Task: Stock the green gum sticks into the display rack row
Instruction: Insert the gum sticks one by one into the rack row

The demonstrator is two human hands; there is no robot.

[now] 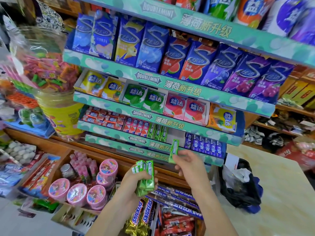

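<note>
Hands, lower centre of the frame. Right hand: forearm enters from the bottom edge and rises toward the rack; fingers pinched narrow on the lower end of a single green gum stick, held upright and slightly tilted, its upper end overlapping the front lip of the display rack row. Whether the stick touches the lip cannot be told.

Left hand: just left of and below the right, forearm also from the bottom edge; fingers wrapped around a bundle of green gum sticks, ends pointing up, "DOUBLEMINT" legible on the outermost.

Rack row, centre of frame: three green sticks already standing, red-and-white sticks to their left, a bare gap to their right, then blue-purple sticks.

Hard to make out: the held stick's label is blurred; the count in the bundle is unclear, the palm hiding its lower part. The rack's lowest lip is partly covered by the right hand. Upper shelves are cut off at the top edge. Left side of the frame is smeared, the jar of sweets indistinct. Snickers bars cut off at the bottom edge.
</note>
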